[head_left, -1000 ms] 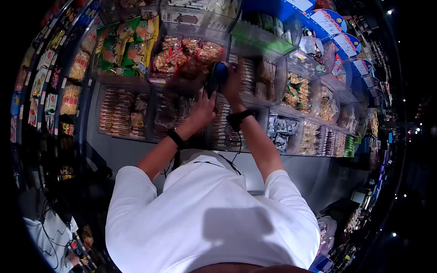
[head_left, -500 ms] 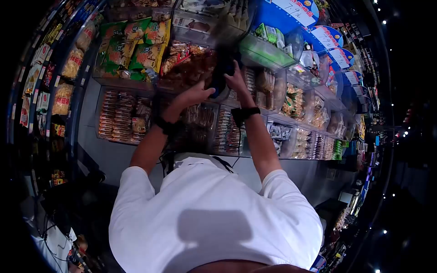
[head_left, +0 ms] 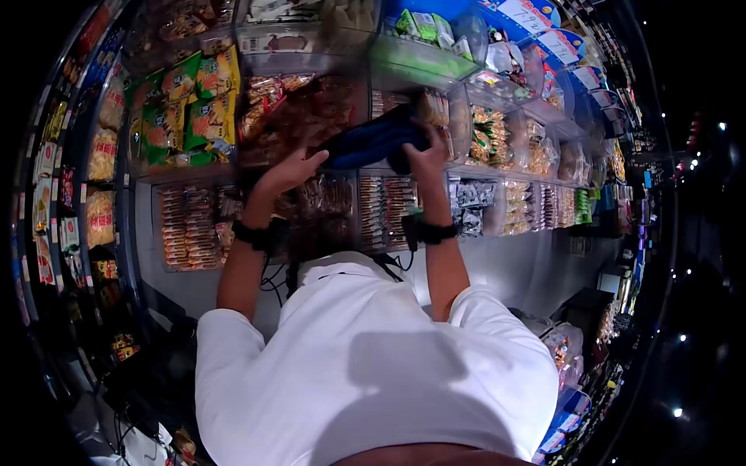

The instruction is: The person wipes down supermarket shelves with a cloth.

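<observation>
A dark blue cloth (head_left: 369, 146) is stretched between my two hands above the clear snack bins. My left hand (head_left: 286, 172) grips its left end, thumb pointing inward. The right end is pinched in my right hand (head_left: 430, 159), whose fingers are partly hidden behind the folds. Under and behind the cloth lie a bin of reddish packets (head_left: 311, 116) and a row of slim wrapped snacks (head_left: 385, 203). Each wrist wears a black band.
Green and yellow snack bags (head_left: 186, 105) fill a bin at the left. Blue price signs (head_left: 559, 45) rise from the bins at the upper right. Tall shelves (head_left: 101, 186) line the left side. A dark cable (head_left: 272, 283) hangs near my waist.
My hands have moved apart, spreading the dark blue bundle into a wider strip. The view has shifted, so the bins appear further left.
</observation>
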Motion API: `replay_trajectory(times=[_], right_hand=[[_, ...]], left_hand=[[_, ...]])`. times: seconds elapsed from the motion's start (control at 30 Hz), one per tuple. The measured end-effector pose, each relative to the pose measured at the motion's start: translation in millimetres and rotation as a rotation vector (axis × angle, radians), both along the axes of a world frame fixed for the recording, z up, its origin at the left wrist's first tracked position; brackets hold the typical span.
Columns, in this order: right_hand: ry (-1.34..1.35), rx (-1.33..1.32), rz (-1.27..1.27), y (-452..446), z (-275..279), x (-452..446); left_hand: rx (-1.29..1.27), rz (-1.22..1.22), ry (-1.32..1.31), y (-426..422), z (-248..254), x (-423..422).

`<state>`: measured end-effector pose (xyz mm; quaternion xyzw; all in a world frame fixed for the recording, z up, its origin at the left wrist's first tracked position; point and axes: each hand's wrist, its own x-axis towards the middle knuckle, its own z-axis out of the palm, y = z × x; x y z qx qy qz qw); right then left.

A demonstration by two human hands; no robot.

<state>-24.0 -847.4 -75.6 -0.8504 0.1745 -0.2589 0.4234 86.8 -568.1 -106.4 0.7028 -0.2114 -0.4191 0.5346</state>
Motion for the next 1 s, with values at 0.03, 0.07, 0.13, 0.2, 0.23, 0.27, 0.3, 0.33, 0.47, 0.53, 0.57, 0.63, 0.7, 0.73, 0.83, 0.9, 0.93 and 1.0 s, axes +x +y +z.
replay_trajectory(times=[0.03,0.07,0.13,0.2,0.23,0.27,0.3,0.33,0.47,0.53,0.57,0.63,0.7,0.73,0.83,0.9,0.93,1.0], right_hand=[[-0.118,0.007,-0.031,-19.1,19.0,-0.5],[-0.123,0.019,-0.123,-54.7,16.5,1.5],[-0.255,0.038,-0.273,-128.0,7.9,9.3],[-0.176,0.010,-0.341,-168.6,21.7,14.2],[-0.078,-0.122,-0.367,-191.0,19.2,18.4],[-0.003,-0.159,-0.378,-209.1,12.7,26.2],[0.073,-0.197,-0.385,-226.4,2.6,35.6],[0.036,-0.138,-0.345,-244.5,-16.6,47.3],[0.063,-0.001,-0.231,-252.9,-46.3,95.0],[0.070,-0.136,-0.165,-253.6,-48.4,103.0],[0.129,-0.330,-0.212,-257.4,-48.6,106.4],[0.150,-0.291,-0.161,-258.0,-46.8,101.8],[0.054,-0.451,-0.092,-255.5,-49.1,91.4],[0.123,-0.426,-0.132,-252.9,-48.5,82.9],[0.142,-0.422,-0.176,-232.6,-45.2,51.1],[0.238,-0.368,-0.269,-217.4,-34.3,27.8],[0.269,-0.365,-0.295,-217.8,-36.1,17.5],[0.332,-0.346,-0.311,-212.7,-30.4,-1.8]], left_hand=[[-0.026,0.088,-0.062,-15.5,-1.6,-0.1],[-0.067,0.130,-0.118,-31.9,5.7,-3.9],[-0.057,0.128,-0.120,-63.1,25.1,-5.9],[0.002,0.085,-0.065,-95.8,23.7,-0.4],[-0.022,0.200,-0.421,-116.3,3.3,1.1],[-0.049,0.312,-0.778,-133.8,-7.1,-0.2],[0.097,0.272,-0.552,-145.1,15.3,-6.1],[0.016,0.370,-0.815,-162.8,-12.0,-9.3],[0.170,0.529,-0.963,-196.0,-13.0,-22.6],[0.130,0.603,-1.115,-197.9,-31.2,-19.8],[0.185,0.599,-1.126,-199.2,-32.7,-20.2],[0.243,0.598,-1.094,-200.5,-30.0,-21.2],[0.231,0.592,-1.129,-198.8,-34.3,-20.2],[0.185,0.600,-1.151,-198.2,-35.3,-20.7],[0.112,0.618,-1.180,-193.6,-32.0,-23.9],[0.139,0.647,-1.083,-196.1,-29.2,-21.0],[0.184,0.635,-1.136,-195.0,-28.2,-20.9],[0.161,0.674,-1.135,-196.1,-32.7,-22.9]])
